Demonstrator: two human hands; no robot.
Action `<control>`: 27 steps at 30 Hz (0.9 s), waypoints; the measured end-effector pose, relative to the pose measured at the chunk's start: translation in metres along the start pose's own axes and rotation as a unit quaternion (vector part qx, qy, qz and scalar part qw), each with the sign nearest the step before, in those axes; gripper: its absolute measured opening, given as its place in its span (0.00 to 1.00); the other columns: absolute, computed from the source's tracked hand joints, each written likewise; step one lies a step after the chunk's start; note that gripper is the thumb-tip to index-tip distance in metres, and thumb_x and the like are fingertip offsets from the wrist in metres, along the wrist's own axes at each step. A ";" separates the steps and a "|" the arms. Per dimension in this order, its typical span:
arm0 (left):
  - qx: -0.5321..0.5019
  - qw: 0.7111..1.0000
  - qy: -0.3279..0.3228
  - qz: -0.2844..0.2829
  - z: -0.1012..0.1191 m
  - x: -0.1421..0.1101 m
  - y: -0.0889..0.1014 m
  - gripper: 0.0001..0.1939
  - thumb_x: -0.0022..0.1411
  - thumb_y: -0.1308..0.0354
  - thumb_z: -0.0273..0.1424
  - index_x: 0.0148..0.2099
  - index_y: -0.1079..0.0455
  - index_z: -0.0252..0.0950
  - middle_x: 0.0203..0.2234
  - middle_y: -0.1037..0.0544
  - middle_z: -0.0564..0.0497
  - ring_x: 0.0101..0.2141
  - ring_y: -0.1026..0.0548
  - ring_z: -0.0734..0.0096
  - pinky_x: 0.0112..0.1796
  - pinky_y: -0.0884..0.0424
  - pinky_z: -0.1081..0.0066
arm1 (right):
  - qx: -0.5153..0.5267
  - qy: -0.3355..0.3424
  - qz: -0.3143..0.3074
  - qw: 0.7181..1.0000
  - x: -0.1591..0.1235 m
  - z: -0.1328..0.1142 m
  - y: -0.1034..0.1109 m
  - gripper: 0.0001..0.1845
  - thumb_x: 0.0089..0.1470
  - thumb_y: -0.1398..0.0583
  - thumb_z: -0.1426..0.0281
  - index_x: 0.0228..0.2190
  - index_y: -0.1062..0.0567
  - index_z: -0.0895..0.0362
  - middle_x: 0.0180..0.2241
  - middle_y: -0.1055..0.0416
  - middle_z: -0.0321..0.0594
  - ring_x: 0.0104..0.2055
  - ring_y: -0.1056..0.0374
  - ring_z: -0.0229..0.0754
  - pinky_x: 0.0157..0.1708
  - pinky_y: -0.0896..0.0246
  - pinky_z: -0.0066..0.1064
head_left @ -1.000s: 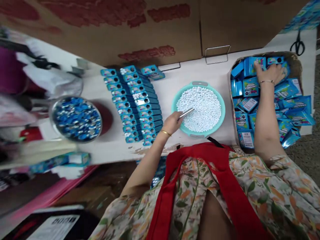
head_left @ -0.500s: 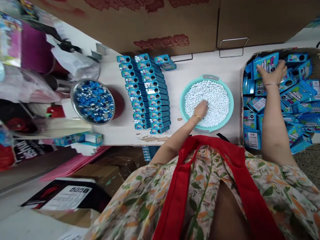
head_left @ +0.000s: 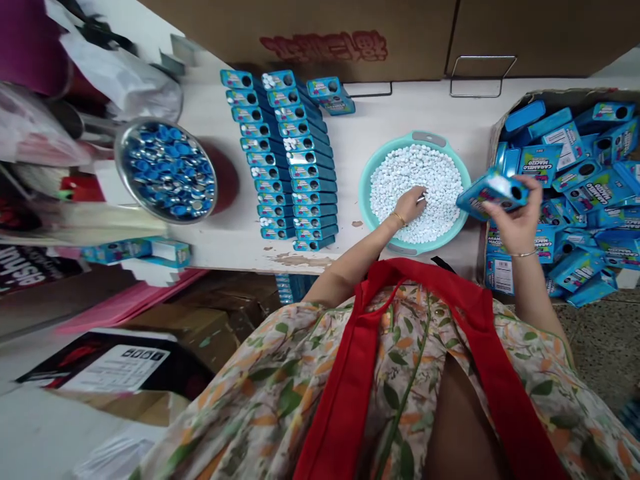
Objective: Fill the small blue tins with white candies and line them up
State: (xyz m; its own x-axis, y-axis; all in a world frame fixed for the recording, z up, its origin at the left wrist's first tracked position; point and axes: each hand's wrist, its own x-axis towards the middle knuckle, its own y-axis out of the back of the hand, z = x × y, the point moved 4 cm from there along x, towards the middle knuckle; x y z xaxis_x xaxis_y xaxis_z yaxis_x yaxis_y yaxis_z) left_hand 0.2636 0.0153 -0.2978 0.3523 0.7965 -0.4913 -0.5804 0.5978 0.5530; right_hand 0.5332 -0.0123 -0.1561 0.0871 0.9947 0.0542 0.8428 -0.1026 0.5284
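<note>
White tabletop (head_left: 400,110), chipped edge (head_left: 300,260) | teal basin (head_left: 365,193) atop | speckled floor (head_left: 595,337)

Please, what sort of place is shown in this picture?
Probably a small candy-packing workspace: a turquoise basin of white pellets, a carton of blue boxes marked CARAMELO MACIZO, and rows of similar boxes.

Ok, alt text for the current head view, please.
A person's right hand holds a small blue box by the right rim of a turquoise bowl of white pellets; the left hand, over the pellets, grips a mostly hidden metal tool. Rows of similar boxes sit left of the bowl, a carton of more right.
</note>
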 end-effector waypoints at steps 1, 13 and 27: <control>-0.005 1.000 -0.011 -0.001 -0.001 -0.003 0.006 0.21 0.73 0.47 0.27 0.65 0.29 0.28 0.62 0.22 0.32 0.60 0.23 0.53 0.65 0.30 0.60 | 0.008 -0.002 -0.029 1.000 -0.013 -0.004 -0.012 0.45 0.56 0.32 0.39 0.63 0.36 0.49 0.61 0.30 0.51 0.59 0.25 0.58 0.61 0.24 0.59; 0.108 0.972 -0.210 0.000 0.022 -0.094 0.132 0.22 0.74 0.47 0.35 0.64 0.26 0.32 0.50 0.18 0.40 0.45 0.20 0.58 0.50 0.25 0.61 | -0.090 0.037 -0.074 0.992 -0.035 0.014 -0.092 0.26 0.64 0.39 0.59 0.60 0.32 0.51 0.58 0.24 0.54 0.62 0.26 0.62 0.64 0.27 0.63; 0.361 0.925 -0.119 -0.028 0.152 -0.130 0.143 0.18 0.76 0.52 0.21 0.57 0.22 0.31 0.45 0.17 0.36 0.46 0.15 0.51 0.45 0.25 0.59 | -0.084 0.131 -0.106 0.982 -0.041 0.007 -0.134 0.26 0.62 0.44 0.71 0.61 0.30 0.50 0.59 0.22 0.52 0.63 0.27 0.60 0.65 0.29 0.63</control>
State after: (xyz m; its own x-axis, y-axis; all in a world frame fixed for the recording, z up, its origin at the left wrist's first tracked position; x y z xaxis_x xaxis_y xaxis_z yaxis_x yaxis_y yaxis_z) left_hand 0.2462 0.0107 -0.0523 0.5687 0.7086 -0.4177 0.0539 0.4746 0.8785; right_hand 0.4204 -0.0393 -0.2350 -0.2401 0.9617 0.1322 0.7251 0.0871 0.6831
